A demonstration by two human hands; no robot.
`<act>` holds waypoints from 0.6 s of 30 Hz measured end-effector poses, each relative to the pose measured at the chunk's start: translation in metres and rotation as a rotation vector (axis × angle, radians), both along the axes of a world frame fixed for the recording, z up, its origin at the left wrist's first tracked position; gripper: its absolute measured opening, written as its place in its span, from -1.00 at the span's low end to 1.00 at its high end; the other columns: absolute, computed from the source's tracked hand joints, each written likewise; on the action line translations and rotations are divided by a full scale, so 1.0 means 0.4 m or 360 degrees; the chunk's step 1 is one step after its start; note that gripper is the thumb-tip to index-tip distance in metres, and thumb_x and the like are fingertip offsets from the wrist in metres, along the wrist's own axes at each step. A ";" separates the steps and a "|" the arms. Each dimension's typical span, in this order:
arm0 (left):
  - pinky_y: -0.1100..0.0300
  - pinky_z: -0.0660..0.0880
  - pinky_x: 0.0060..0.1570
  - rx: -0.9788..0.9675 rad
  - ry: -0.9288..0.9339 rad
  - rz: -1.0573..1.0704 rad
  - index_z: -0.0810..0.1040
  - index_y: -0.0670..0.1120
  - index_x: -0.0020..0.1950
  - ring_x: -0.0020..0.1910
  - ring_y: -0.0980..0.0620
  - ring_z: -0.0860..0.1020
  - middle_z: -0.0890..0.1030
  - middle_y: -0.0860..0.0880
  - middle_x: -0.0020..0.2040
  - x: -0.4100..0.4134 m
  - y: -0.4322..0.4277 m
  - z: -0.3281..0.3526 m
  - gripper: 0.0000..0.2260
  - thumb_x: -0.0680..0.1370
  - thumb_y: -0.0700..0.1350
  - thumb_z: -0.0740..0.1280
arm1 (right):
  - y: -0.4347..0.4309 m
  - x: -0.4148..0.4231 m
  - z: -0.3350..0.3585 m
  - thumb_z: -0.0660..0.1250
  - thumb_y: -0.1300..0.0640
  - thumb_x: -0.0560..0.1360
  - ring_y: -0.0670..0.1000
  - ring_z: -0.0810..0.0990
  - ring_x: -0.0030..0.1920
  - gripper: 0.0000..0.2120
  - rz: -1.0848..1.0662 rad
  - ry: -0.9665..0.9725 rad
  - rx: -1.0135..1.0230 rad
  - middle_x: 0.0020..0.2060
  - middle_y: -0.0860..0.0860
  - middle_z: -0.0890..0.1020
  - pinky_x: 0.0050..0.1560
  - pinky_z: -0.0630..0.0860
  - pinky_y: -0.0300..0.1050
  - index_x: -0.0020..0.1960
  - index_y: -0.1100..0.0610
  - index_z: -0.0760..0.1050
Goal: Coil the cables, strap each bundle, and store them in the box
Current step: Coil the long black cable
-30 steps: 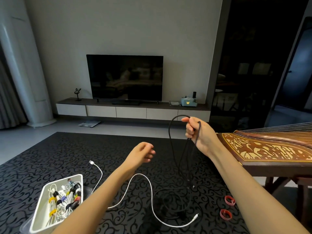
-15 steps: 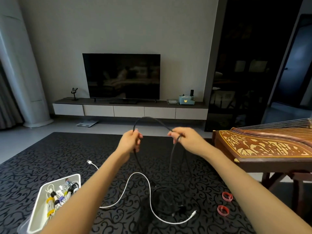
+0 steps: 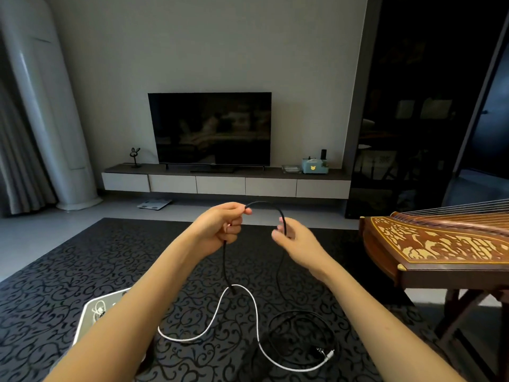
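Observation:
A black cable [image 3: 265, 204] arches between both of my raised hands. My left hand [image 3: 220, 226] grips it in a closed fist, and one strand hangs down from that fist to the table. My right hand [image 3: 292, 239] pinches the cable's other side between thumb and fingers; below it the cable drops into a loose loop [image 3: 300, 337] on the table. A white cable [image 3: 254, 321] snakes across the patterned black tabletop [image 3: 82, 271]. The white box [image 3: 88, 323] with strapped bundles sits at the lower left, mostly hidden by my left forearm.
A wooden zither [image 3: 440, 244] on a stand juts in at the right, close to my right arm. Beyond the table are a TV [image 3: 209, 128] on a low cabinet, a white column at the left and a dark doorway at the right.
My left hand rose and took hold of the black cable. The hands then drew apart, leaving a short arch between them. The view tilted up, so the red straps left the frame.

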State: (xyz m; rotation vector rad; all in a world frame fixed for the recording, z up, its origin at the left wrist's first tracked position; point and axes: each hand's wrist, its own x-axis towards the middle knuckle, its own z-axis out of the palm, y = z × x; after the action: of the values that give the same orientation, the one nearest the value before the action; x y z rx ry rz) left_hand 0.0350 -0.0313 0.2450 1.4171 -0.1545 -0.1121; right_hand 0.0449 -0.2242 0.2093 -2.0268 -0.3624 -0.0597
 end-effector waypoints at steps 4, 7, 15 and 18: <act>0.40 0.06 -0.60 -0.0279 0.0011 -0.0044 0.52 -0.12 0.02 -0.57 0.20 0.24 0.29 0.05 -0.44 -0.023 -0.006 0.025 -0.85 0.60 -0.09 0.20 | 0.026 -0.027 0.050 0.14 0.17 0.62 -0.06 0.56 -0.29 -0.77 -0.0064 -0.0156 0.0553 -0.35 0.01 0.56 -0.23 0.55 -0.22 -0.10 0.17 0.54; 0.37 0.10 -0.56 0.0001 -0.0107 -0.0065 0.52 -0.15 -0.03 -0.51 0.18 0.25 0.29 0.06 -0.42 -0.040 0.008 0.002 -0.83 0.50 -0.06 0.30 | 0.016 -0.025 0.113 0.11 0.18 0.63 -0.09 0.38 -0.42 -0.74 -0.0236 -0.0285 0.0852 -0.44 0.01 0.42 -0.42 0.36 -0.25 -0.16 0.16 0.50; 0.37 0.17 -0.63 -0.0277 -0.0217 -0.0071 0.53 -0.15 -0.05 -0.58 0.15 0.28 0.35 0.00 -0.50 -0.070 0.001 -0.041 -0.76 0.52 0.00 0.20 | 0.005 -0.018 0.147 0.08 0.18 0.64 -0.09 0.25 -0.49 -0.72 -0.0352 -0.0168 0.0839 -0.49 -0.03 0.31 -0.52 0.19 -0.26 -0.18 0.15 0.48; 0.39 0.23 -0.60 -0.0785 -0.0208 0.0234 0.51 -0.10 -0.07 -0.45 0.12 0.45 0.45 0.00 -0.42 -0.062 -0.016 -0.021 -0.75 0.56 0.06 0.18 | 0.020 -0.065 0.068 0.12 0.17 0.62 -0.12 0.27 -0.52 -0.74 -0.0124 -0.0013 0.0456 -0.49 -0.05 0.34 -0.52 0.20 -0.28 -0.14 0.11 0.53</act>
State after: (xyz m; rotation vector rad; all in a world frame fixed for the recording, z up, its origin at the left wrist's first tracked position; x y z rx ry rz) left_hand 0.0102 -0.0379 0.2364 0.9389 -0.1715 0.1337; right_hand 0.0188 -0.2162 0.2366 -1.7569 -0.2634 -0.1596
